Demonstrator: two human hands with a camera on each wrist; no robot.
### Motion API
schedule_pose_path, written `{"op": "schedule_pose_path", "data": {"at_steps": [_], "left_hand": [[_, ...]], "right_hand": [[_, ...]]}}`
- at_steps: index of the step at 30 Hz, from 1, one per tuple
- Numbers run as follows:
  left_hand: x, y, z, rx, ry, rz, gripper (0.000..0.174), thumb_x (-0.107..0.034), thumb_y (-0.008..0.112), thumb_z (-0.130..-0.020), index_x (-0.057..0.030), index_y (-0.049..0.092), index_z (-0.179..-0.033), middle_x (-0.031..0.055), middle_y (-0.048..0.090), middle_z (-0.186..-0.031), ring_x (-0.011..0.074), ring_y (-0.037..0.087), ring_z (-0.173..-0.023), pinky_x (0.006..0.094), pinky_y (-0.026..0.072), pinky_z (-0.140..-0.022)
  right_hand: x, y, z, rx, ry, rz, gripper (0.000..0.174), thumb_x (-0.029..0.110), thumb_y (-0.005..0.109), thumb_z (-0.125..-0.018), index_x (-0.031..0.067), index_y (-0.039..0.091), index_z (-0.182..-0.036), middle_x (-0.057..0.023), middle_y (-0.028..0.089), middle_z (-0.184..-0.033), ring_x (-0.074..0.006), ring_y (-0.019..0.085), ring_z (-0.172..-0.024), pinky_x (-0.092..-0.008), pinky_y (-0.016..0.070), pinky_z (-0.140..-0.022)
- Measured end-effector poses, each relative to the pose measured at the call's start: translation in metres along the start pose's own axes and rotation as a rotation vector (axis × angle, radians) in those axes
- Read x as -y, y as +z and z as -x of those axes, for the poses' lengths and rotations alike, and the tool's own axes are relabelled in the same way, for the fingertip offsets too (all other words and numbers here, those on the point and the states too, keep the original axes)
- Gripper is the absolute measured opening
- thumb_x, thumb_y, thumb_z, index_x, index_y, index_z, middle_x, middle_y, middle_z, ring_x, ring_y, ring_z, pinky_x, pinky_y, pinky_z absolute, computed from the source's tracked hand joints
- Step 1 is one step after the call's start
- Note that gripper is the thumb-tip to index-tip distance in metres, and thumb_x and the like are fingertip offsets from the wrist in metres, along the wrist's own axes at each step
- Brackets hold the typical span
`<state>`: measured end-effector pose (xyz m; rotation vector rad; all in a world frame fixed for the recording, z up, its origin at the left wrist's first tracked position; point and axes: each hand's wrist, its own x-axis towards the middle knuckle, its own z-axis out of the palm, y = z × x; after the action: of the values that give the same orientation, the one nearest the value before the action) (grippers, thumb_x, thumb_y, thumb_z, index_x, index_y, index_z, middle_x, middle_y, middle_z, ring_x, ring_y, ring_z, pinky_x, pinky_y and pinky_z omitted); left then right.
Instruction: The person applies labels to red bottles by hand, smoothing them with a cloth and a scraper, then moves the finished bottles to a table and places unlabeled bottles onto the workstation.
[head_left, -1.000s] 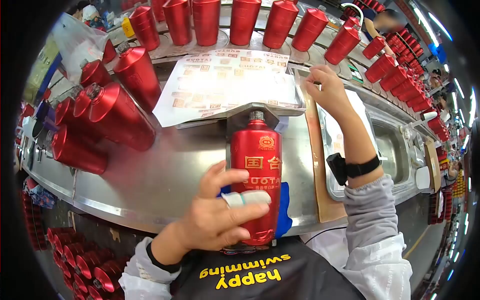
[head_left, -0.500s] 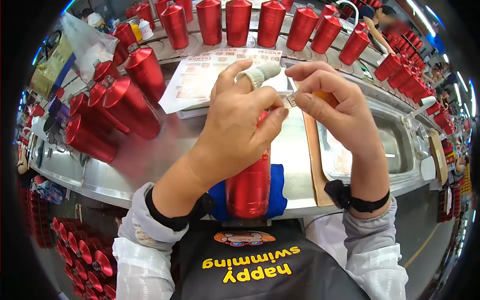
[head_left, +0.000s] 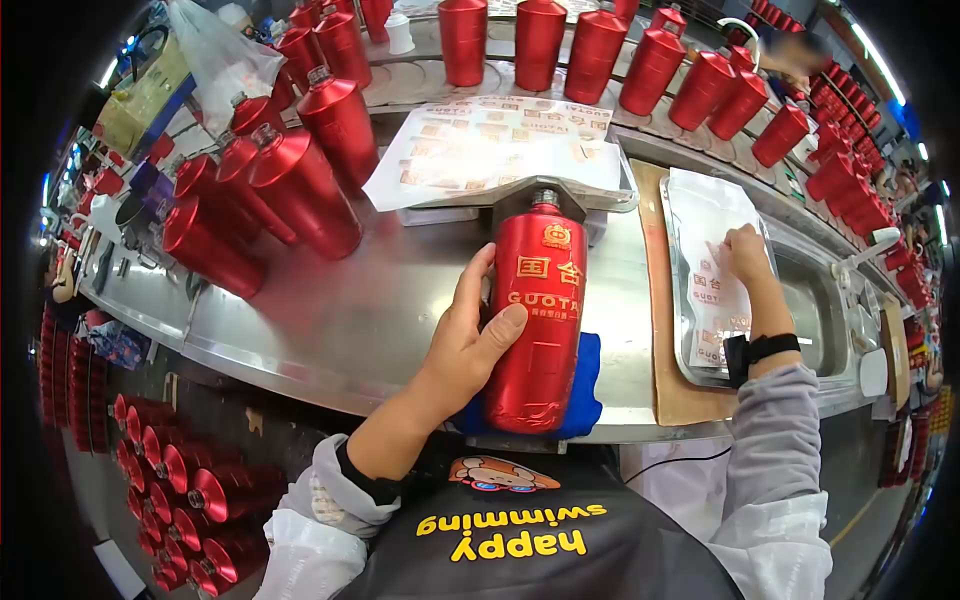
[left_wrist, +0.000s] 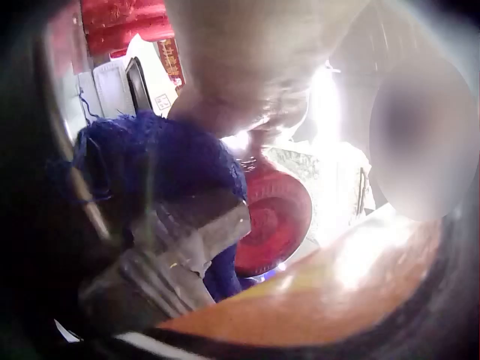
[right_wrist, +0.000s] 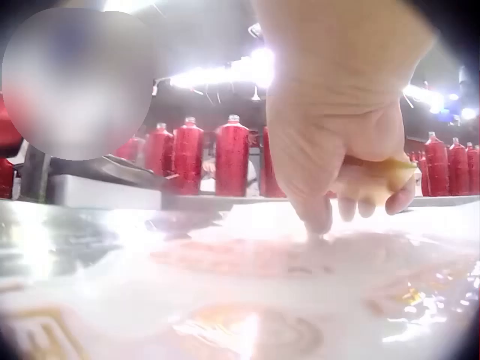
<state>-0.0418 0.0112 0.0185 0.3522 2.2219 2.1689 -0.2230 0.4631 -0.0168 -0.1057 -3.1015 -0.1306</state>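
Note:
A red bottle (head_left: 540,350) with gold lettering stands tilted back in the middle, its neck by a metal holder. My left hand (head_left: 455,360) grips its left side, thumb on the front, the other fingers partly hidden. The left wrist view shows the bottle's round base (left_wrist: 277,221) beside blue cloth (left_wrist: 165,154). Over the right tray (head_left: 683,345), my right hand (head_left: 750,260) points down at a printed sheet (head_left: 690,215). In the right wrist view the fingertips of that hand (right_wrist: 337,127) touch the sheet, and a yellowish object (right_wrist: 397,176) lies in its curled fingers.
Several red bottles (head_left: 305,190) lean at the left; others (head_left: 540,45) line the curved conveyor behind. Another printed sheet (head_left: 500,150) lies on the tray beyond the bottle. A sink (head_left: 825,330) is at the right, stacked bottles (head_left: 200,500) at lower left.
Both hands have parted from above the bottle. The left came down to grip its side; the right moved right onto the sheet in the tray. The view has shifted, and bottles on the conveyor appear elsewhere.

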Motion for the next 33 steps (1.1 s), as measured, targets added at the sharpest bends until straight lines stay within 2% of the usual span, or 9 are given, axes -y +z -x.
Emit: {"op": "schedule_pose_path", "data": {"at_steps": [5,9,11,13,15,17,22,30,33], "left_hand": [[-0.001,-0.002,-0.003,0.066,-0.005,0.086,0.079,-0.043,0.054,-0.098,0.0047,0.018,-0.15,0.0232,0.039,-0.145,0.0273,0.041,-0.133,0.0365,0.0343,-0.109],[-0.003,0.0,-0.001,0.074,-0.036,0.166,0.074,-0.041,0.049,-0.101,0.0048,0.017,-0.15,0.0209,0.039,-0.145,0.0248,0.043,-0.131,0.0352,0.0364,-0.107],[0.002,-0.001,0.0,0.048,-0.006,0.191,0.071,-0.039,0.045,-0.103,0.0008,0.014,-0.152,0.0164,0.04,-0.144,0.0199,0.046,-0.128,0.033,0.0389,-0.106],[0.001,0.002,0.008,0.018,0.053,0.152,0.071,-0.042,0.044,-0.103,0.0039,0.016,-0.151,0.0197,0.036,-0.147,0.0233,0.042,-0.133,0.0351,0.0341,-0.109],[-0.006,0.007,0.018,-0.009,0.101,0.134,0.075,-0.044,0.046,-0.101,0.0075,0.02,-0.149,0.0235,0.037,-0.146,0.0266,0.039,-0.134,0.0376,0.0294,-0.112],[-0.005,0.009,0.025,-0.002,0.143,0.056,0.08,-0.045,0.053,-0.098,0.0073,0.02,-0.149,0.0249,0.036,-0.146,0.0297,0.039,-0.133,0.0401,0.029,-0.112],[-0.008,0.014,0.031,-0.056,0.187,-0.336,0.089,-0.041,0.066,-0.089,0.0068,0.019,-0.148,0.0295,0.035,-0.144,0.0404,0.039,-0.131,0.0449,0.0289,-0.111],[-0.007,0.013,0.033,-0.029,0.177,-0.27,0.084,-0.03,0.065,-0.089,0.0068,0.019,-0.148,0.0273,0.034,-0.146,0.037,0.037,-0.134,0.0421,0.026,-0.114],[-0.008,0.012,0.034,-0.06,0.128,-0.078,0.081,-0.028,0.064,-0.09,0.0067,0.019,-0.149,0.0245,0.033,-0.148,0.0326,0.036,-0.136,0.0401,0.0252,-0.114]], "right_hand": [[0.079,-0.092,0.064,-0.268,-0.534,-0.318,0.008,0.007,0.067,-0.082,0.0023,0.065,-0.087,-0.0171,0.057,-0.11,-0.0349,0.056,-0.1,-0.0425,0.0494,-0.083],[0.157,-0.18,0.15,0.052,-0.694,-0.791,0.011,0.004,0.068,-0.081,0.0021,0.058,-0.079,-0.015,0.054,-0.117,-0.0295,0.056,-0.101,-0.0365,0.0446,-0.087],[0.18,-0.187,0.171,-0.028,-0.94,-0.791,0.01,0.003,0.07,-0.08,0.0025,0.06,-0.081,-0.0143,0.053,-0.117,-0.0277,0.056,-0.097,-0.0365,0.0446,-0.085],[0.2,-0.184,0.188,0.045,-0.902,-0.781,0.011,0.003,0.071,-0.078,0.0022,0.061,-0.081,-0.0144,0.052,-0.116,-0.0283,0.055,-0.096,-0.0374,0.0444,-0.085],[0.213,-0.17,0.192,-0.048,-0.908,-0.718,0.012,0.007,0.072,-0.079,0.0025,0.061,-0.08,-0.0153,0.052,-0.114,-0.0326,0.053,-0.099,-0.0417,0.0442,-0.086],[0.221,-0.159,0.195,-0.138,-0.886,-0.678,0.014,0.012,0.071,-0.08,0.0024,0.061,-0.079,-0.0167,0.054,-0.11,-0.0375,0.053,-0.102,-0.0452,0.0455,-0.084],[0.227,-0.146,0.196,-0.182,-0.831,-0.741,0.014,0.011,0.072,-0.079,0.002,0.061,-0.082,-0.0181,0.053,-0.112,-0.0378,0.052,-0.105,-0.0448,0.0449,-0.087],[0.223,-0.13,0.194,-0.21,-0.807,-0.894,0.016,0.007,0.072,-0.079,0.0025,0.058,-0.085,-0.018,0.052,-0.114,-0.0378,0.051,-0.109,-0.0428,0.0428,-0.092],[0.213,-0.14,0.197,-0.088,-0.774,-0.927,0.011,0.004,0.069,-0.083,0.0029,0.059,-0.087,-0.0163,0.051,-0.117,-0.0316,0.051,-0.112,-0.039,0.0414,-0.094]]}}
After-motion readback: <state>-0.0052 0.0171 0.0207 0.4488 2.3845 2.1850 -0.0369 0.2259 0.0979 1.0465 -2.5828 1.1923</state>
